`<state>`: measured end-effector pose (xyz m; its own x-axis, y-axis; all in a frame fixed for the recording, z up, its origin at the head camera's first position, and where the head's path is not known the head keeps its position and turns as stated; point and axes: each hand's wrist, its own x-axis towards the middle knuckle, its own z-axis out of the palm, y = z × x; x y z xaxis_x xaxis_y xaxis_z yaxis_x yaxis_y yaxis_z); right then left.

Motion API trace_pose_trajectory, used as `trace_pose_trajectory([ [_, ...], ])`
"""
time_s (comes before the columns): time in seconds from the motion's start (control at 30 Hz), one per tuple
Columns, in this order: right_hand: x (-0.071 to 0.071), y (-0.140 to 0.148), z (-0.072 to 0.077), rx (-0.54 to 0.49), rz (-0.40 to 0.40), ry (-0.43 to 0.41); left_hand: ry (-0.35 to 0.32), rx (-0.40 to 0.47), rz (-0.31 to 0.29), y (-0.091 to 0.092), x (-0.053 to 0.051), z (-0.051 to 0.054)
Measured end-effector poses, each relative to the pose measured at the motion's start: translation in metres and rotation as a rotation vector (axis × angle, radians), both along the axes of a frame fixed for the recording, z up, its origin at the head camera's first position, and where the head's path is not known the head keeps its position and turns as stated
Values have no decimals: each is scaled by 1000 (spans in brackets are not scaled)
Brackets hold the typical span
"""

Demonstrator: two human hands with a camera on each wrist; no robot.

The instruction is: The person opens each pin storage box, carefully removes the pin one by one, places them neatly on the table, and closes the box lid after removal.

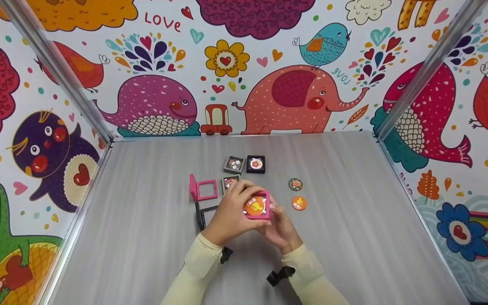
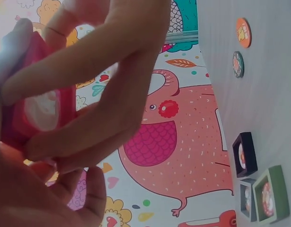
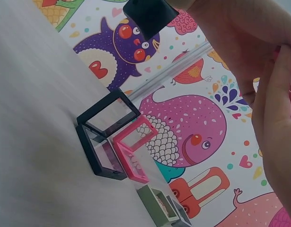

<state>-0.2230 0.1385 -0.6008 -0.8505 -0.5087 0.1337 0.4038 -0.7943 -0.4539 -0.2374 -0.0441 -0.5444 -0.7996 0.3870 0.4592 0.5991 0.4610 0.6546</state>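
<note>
A small pink display frame [image 1: 268,203] is held up over the table between both hands, with an orange round badge [image 1: 253,206] showing inside it. My left hand [image 1: 229,212] grips the frame from the left, fingers over its top edge and thumb along the bottom. The right hand [image 1: 281,228] holds the frame's right side from below. In the left wrist view, fingers of both hands wrap the pink frame [image 2: 66,97], and a pale disc shows through it. Only a sliver of the pink frame appears in the right wrist view, behind the fingers.
Left of the hands, an opened pink frame [image 1: 206,189] and an opened black frame [image 1: 201,218] stand on the table [image 1: 142,245]. Behind are a black framed badge [image 1: 256,164], a grey one [image 1: 234,164] and a green one [image 3: 157,205]. Two loose badges, green-rimmed [image 1: 295,184] and orange [image 1: 299,203], lie right.
</note>
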Motion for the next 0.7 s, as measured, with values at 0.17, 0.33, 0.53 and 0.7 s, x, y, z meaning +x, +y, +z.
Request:
trace_pose_trajectory([
  [0.17,0,0,-2,5,10,-10,-8,18,8,0,-2,0],
  [0.33,0,-1,-5,34,0,28,-16,8,7,0,-2,-1],
  [0.53,1,-4,-7,-70,23,-13,-49,71,-11,1,-1,-3],
  [0.7,2,-7,-4,-110,38,-5,-114,161,-45,1,0,-7],
])
